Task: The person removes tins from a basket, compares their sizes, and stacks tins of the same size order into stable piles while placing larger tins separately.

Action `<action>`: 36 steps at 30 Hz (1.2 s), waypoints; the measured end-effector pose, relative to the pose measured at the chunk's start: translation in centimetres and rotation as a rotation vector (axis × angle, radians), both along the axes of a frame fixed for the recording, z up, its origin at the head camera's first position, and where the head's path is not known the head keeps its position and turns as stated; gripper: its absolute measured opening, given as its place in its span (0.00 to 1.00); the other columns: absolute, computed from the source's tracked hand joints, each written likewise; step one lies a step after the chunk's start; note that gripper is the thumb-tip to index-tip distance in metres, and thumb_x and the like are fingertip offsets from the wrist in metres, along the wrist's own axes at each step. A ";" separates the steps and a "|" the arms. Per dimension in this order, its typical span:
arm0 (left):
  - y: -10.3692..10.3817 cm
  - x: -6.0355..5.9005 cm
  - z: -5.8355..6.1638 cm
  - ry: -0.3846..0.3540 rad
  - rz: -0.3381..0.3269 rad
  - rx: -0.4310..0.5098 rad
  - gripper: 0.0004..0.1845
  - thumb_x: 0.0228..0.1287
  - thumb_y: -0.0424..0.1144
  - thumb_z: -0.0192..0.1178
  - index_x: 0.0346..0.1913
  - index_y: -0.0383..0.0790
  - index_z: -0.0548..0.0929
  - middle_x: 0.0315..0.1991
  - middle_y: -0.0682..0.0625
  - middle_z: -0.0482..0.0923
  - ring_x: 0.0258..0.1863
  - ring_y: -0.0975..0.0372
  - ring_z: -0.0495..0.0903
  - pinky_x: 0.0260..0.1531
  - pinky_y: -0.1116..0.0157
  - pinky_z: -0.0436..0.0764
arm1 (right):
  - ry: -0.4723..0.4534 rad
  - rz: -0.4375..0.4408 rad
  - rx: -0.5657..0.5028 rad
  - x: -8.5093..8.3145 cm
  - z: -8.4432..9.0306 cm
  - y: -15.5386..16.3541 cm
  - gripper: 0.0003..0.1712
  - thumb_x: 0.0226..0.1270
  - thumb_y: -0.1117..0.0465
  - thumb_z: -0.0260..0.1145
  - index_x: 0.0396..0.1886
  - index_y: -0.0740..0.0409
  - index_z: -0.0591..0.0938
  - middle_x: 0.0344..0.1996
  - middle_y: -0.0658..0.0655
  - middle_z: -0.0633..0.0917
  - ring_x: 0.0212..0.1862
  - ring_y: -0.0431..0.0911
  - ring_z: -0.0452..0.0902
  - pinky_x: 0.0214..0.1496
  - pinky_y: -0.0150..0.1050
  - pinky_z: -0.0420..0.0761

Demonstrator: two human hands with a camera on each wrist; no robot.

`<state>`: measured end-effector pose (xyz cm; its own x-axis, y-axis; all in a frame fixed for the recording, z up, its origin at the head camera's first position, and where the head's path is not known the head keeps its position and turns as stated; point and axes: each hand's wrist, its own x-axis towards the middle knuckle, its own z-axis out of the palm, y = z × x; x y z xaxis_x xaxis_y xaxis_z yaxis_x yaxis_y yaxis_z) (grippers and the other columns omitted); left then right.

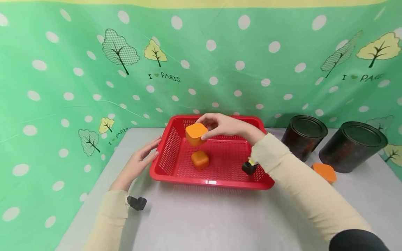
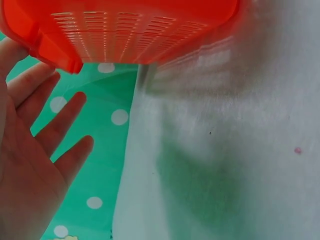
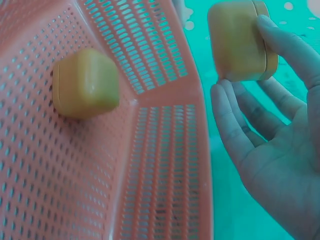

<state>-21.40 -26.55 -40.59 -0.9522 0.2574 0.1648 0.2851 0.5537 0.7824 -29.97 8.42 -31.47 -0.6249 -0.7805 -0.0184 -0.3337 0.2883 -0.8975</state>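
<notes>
A red perforated basket [image 1: 169, 153] sits on the grey table. My right hand [image 1: 220, 126] holds an orange cube-shaped container [image 1: 195, 134] by its fingertips above the basket's far left part; the right wrist view shows this container [image 3: 239, 41] pinched between fingers and thumb. A second orange container [image 1: 200, 159] lies on the basket floor, seen in the right wrist view as well [image 3: 85, 84]. My left hand [image 1: 141, 161] is open, its straight fingers at the basket's left rim [image 2: 55, 55].
Two dark round tins [image 1: 304, 136] [image 1: 351, 145] stand at the right rear of the table. An orange lid-like piece [image 1: 325, 172] lies in front of them. A green dotted curtain [image 1: 75, 83] hangs behind and to the left.
</notes>
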 end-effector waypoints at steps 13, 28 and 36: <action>0.1 -0.7 0.0 -0.051 -0.014 0.069 0.28 0.75 0.42 0.56 0.75 0.49 0.66 0.77 0.47 0.63 0.65 0.72 0.74 0.58 0.83 0.73 | 0.148 -0.255 0.037 3.7 2.8 8.7 0.28 0.62 0.61 0.73 0.61 0.56 0.76 0.52 0.56 0.83 0.49 0.49 0.80 0.51 0.34 0.84; 0.2 -0.6 -0.4 -0.047 -0.004 0.083 0.28 0.74 0.41 0.56 0.74 0.46 0.67 0.77 0.46 0.61 0.77 0.49 0.58 0.58 0.86 0.70 | 0.232 -0.521 0.134 11.3 1.2 19.2 0.32 0.60 0.64 0.74 0.64 0.53 0.74 0.46 0.46 0.84 0.47 0.36 0.81 0.45 0.24 0.84; 0.2 -0.5 -0.4 -0.061 0.005 0.067 0.29 0.75 0.42 0.56 0.75 0.49 0.66 0.78 0.47 0.60 0.78 0.50 0.57 0.57 0.85 0.70 | 0.272 -0.674 0.201 14.0 -1.2 23.9 0.33 0.58 0.65 0.75 0.63 0.53 0.74 0.45 0.37 0.83 0.45 0.29 0.79 0.42 0.19 0.81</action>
